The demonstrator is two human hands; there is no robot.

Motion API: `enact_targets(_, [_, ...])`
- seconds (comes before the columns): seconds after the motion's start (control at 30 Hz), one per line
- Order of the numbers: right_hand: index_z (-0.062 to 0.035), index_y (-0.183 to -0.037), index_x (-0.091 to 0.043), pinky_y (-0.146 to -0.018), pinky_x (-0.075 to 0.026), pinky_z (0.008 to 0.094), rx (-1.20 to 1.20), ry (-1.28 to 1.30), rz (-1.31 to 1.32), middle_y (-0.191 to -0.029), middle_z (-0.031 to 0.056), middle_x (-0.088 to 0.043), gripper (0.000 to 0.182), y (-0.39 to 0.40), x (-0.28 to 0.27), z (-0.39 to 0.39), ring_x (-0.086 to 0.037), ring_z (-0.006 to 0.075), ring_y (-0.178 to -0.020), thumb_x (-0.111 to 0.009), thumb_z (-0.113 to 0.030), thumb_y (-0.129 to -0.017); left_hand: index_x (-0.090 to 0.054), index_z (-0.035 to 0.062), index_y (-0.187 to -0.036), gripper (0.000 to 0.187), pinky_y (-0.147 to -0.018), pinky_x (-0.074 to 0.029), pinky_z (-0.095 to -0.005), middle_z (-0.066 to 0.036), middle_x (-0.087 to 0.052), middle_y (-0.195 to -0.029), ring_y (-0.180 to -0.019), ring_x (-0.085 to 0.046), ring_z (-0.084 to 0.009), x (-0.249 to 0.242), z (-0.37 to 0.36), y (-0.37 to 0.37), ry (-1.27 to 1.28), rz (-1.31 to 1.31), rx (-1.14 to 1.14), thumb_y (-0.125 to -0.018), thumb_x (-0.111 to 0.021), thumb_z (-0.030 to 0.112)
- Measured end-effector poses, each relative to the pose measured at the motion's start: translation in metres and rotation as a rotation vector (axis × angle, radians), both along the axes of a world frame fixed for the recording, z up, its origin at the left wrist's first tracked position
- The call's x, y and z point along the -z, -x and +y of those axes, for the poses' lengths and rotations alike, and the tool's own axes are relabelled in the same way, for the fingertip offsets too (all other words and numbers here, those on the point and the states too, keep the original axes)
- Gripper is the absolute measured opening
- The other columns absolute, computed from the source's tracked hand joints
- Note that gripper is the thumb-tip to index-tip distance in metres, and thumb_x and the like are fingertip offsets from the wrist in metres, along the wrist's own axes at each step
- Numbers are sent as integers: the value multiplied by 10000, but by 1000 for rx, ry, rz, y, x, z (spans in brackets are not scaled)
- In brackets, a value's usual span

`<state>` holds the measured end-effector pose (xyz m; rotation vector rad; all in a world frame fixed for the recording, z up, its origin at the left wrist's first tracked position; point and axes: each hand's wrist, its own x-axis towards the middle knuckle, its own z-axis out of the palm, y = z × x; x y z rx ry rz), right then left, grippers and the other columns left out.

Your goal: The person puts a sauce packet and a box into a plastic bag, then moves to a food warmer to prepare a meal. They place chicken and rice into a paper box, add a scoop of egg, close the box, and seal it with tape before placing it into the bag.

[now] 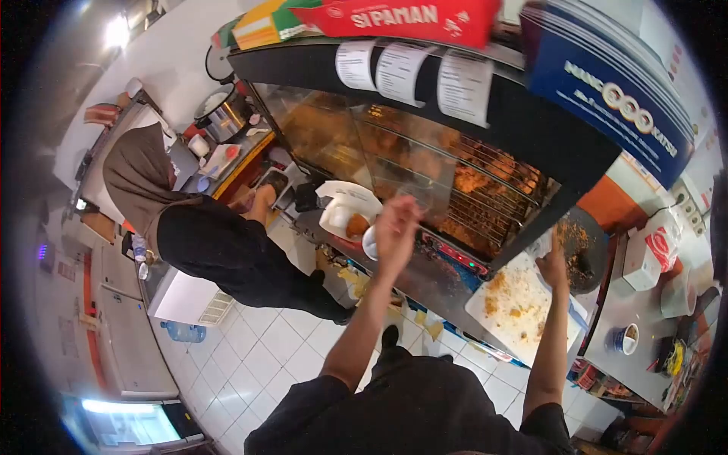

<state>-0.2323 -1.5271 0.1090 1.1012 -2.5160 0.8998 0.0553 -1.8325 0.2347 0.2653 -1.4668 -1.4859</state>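
Observation:
My left hand (398, 231) is raised in front of the warming cabinet (485, 189), its fingers drawn together and blurred beside something see-through. Just left of that wrist is a small white bowl (370, 243). An open white paper box (334, 220) with a browned fried piece (356, 225) in it stands on the counter. Over the far end of a white cutting board (523, 334), my right hand (553, 265) is closed, with a pale, shiny object (539, 246) at its fingers that I cannot make out. Golden crumbs (497, 303) cover the board.
A dark pan (584, 254) with crumbs sits right of the cabinet. A co-worker (205, 227) in black stands at left, hands at a metal tray (274, 182). Stacked blue boxes (607, 91) and hanging receipts (464, 83) are above. A small tub (626, 339) stands at right.

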Motion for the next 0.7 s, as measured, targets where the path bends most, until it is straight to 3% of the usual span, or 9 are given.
enact_targets(0.03, [27, -1293, -513, -931, -475, 440, -4, 33, -37, -1206, 277, -600, 523, -7, -28, -6, -576, 438, -1112, -628, -25, -785, -579, 38, -1130, 195, -807, -480, -239, -12, -632, -984, -869, -590, -100, -29, -24, -12, -38, -98, -162, -939, -614, 17])
enact_targets(0.07, [24, -1296, -516, -902, -503, 401, 59, -174, -26, -1153, 222, -638, 503, -12, -41, -1, -633, 359, -1054, -625, -9, -806, -582, 39, -1146, 208, -821, -483, -243, -16, -641, -1000, -888, -597, -99, -53, -48, -20, 18, 9, -191, -941, -618, 27])
enact_targets(0.1, [24, -1296, -516, -902, -503, 401, 54, -176, -10, -1153, 222, -638, 503, -23, -58, 3, -633, 359, -1054, -625, -9, -806, -586, 39, -1162, 222, -836, -487, -248, -20, -650, -1016, -906, -604, -99, -74, -70, -25, 65, 117, -223, -943, -623, 37])
enact_targets(0.17, [16, -1306, -515, -881, -522, 351, -113, -285, -834, -1109, 166, -661, 475, -55, -100, 5, -668, 266, -1003, -613, 29, -841, -589, 42, -1187, 248, -848, -499, -261, -38, -660, -1054, -950, -615, -105, -115, -115, -23, 82, 191, -287, -947, -639, 79])
enact_targets(0.23, [7, -1299, -529, -841, -534, 311, -432, -73, -833, -1057, 122, -680, 432, -123, -158, -30, -678, 182, -933, -605, 53, -876, -582, 25, -1185, 270, -845, -512, -275, -57, -665, -1057, -967, -622, -118, -165, -131, -20, 108, 166, -243, -946, -655, 127])
enact_targets(0.4, [12, -1271, -567, -844, -534, 323, -601, -214, -735, -1065, 130, -677, 395, -186, -186, -101, -658, 182, -941, -668, -81, -900, -581, -6, -1194, 313, -827, -525, -290, -75, -684, -1014, -934, -639, -122, -197, -160, 28, 323, 54, -233, -932, -673, 140])
enact_targets(0.5, [15, -1259, -577, -830, -537, 331, -521, -156, -741, -1079, 146, -670, 393, -211, -185, -129, -657, 203, -923, -670, -66, -886, -591, -23, -1181, 291, -831, -523, -291, -80, -681, -986, -943, -638, -126, -180, -167, 23, 257, 188, 7, -933, -659, 113])
enact_targets(0.6, [5, -1264, -580, -851, -529, 328, -509, -128, -787, -1059, 119, -669, 401, -224, -177, -139, -653, 195, -939, -678, -40, -877, -618, -25, -1122, 197, -820, -508, -296, -91, -663, -942, -962, -640, -180, -133, -191, -36, 337, -56, -53, -941, -558, 22])
enact_targets(0.7, [-25, -1276, -579, -877, -516, 325, -444, -117, -896, -1045, 106, -676, 416, -231, -155, -144, -653, 186, -944, -695, -79, -879, -610, -28, -977, 156, -702, -467, -381, -192, -614, -891, -859, -639, -300, -50, -227, -118, 389, -654, -323, -928, -471, 24])
